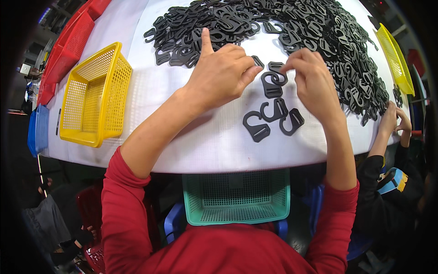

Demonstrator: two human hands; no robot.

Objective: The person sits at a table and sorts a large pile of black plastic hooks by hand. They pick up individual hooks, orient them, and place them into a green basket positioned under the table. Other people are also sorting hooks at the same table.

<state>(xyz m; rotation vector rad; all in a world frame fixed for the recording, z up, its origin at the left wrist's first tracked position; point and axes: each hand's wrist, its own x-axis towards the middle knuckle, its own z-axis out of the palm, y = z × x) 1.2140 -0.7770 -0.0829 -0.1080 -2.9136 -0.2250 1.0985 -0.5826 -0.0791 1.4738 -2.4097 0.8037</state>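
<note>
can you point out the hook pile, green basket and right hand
Hook pile (pixel 319 29): head view, dense middle
Green basket (pixel 236 194): head view, far wall
Right hand (pixel 315 84): head view, back of hand

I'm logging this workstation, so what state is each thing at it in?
Black hook heap: loose, overlapping
Left hand: index finger and thumb extended, rest bent
Right hand: fingers bent, at the upper hook pair; grip unclear
Upper hook pair: overlapping, linking unclear
Three nearer hooks: lying flat, apart from the heap
Left yellow basket: open-topped, on the table
Teal basket: open-topped, below table edge
</note>
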